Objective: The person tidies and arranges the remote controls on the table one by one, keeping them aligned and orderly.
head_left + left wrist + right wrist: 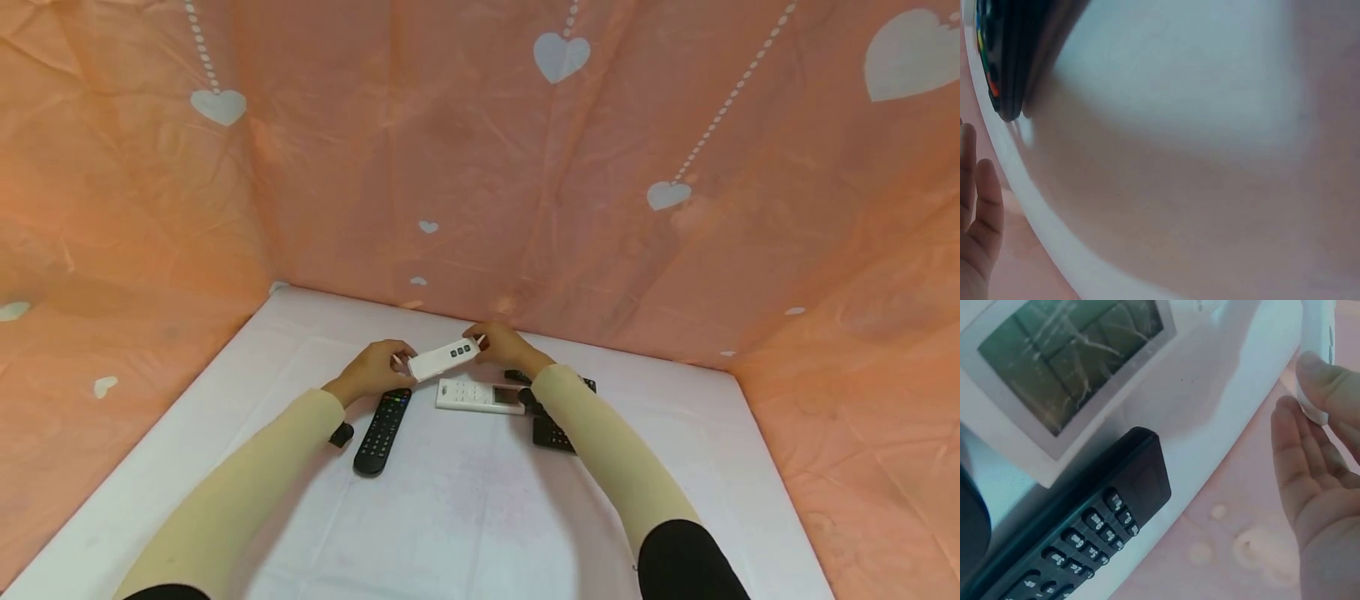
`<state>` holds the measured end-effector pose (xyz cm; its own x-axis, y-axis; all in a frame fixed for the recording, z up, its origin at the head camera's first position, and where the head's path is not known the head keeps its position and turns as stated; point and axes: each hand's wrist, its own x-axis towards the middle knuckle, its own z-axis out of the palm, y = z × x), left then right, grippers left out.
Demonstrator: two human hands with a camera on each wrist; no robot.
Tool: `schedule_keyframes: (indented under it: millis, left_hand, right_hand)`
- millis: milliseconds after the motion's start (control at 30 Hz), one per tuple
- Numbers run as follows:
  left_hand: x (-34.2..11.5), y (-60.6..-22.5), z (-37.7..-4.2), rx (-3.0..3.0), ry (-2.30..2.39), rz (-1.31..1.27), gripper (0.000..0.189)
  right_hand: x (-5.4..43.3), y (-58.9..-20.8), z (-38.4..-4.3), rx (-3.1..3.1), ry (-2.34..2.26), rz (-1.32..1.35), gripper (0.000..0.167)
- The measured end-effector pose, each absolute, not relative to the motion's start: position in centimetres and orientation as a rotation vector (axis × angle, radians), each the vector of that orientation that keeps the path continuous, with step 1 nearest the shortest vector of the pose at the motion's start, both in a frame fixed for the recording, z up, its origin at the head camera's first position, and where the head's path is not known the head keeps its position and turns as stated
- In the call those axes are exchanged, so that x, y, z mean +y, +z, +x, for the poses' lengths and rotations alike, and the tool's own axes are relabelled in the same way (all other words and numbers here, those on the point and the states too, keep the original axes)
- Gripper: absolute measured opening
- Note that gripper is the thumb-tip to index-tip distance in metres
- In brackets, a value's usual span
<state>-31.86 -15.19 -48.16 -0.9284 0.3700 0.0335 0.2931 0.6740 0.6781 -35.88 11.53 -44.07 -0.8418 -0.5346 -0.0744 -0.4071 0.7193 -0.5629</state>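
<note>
At the bottom edge of the head view, black bands (690,554) circle pale sleeves (247,475) that reach up over a white tabletop (442,517). A black remote (382,433) lies slanted left of the lower centre, its upper end just below the left hand (372,367). Right of centre, dark remotes (553,435) rest partly hidden beneath the right forearm; how many there are, I cannot say for sure. Between these and the black remote lies a white remote with a screen (468,396), lengthwise across the picture. Just above it, near the middle of the frame, is the small white remote (444,359), held up at a slant with its three dark buttons facing the camera. The left hand grips its lower left end, and the right hand (506,346) pinches the upper right end between thumb and fingers, as the right wrist view shows plainly. To handle it well, I would keep the pinch light and at the two ends, fingers off the buttons, both hands at an even pace, and the forearms high enough to miss the remotes below. Farthest off, an orange curtain (450,167) with pale hearts fills the upper frame.
</note>
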Motion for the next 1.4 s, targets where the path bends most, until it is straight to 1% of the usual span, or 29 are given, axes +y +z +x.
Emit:
schedule_keyframes:
  millis: [100,333,533,800,1133,1400]
  left_hand:
    - [-15.0,-47.9,-31.2,2.806,1.067,0.572,0.046]
    - [-14.9,-47.9,-29.6,2.841,1.080,0.511,0.044]
    - [-14.5,-47.8,-27.9,2.873,1.092,0.491,0.043]
    - [-13.4,-46.7,-25.6,2.916,1.144,0.397,0.041]
    - [-12.8,-46.2,-23.3,3.006,1.055,0.453,0.046]
    - [-12.8,-46.3,-21.4,3.104,1.005,0.491,0.042]
  right_hand:
    - [11.7,-43.9,-35.7,2.686,-0.807,-0.772,0.051]
    - [11.8,-43.6,-35.5,2.656,-0.854,-0.841,0.054]
    - [11.8,-43.7,-35.3,2.632,-0.897,-0.844,0.051]
    - [12.2,-43.6,-34.9,2.575,-0.981,-0.868,0.050]
    - [11.8,-43.4,-34.3,2.515,-0.986,-0.923,0.050]
    - [11.0,-43.6,-33.7,2.443,-0.977,-0.990,0.052]
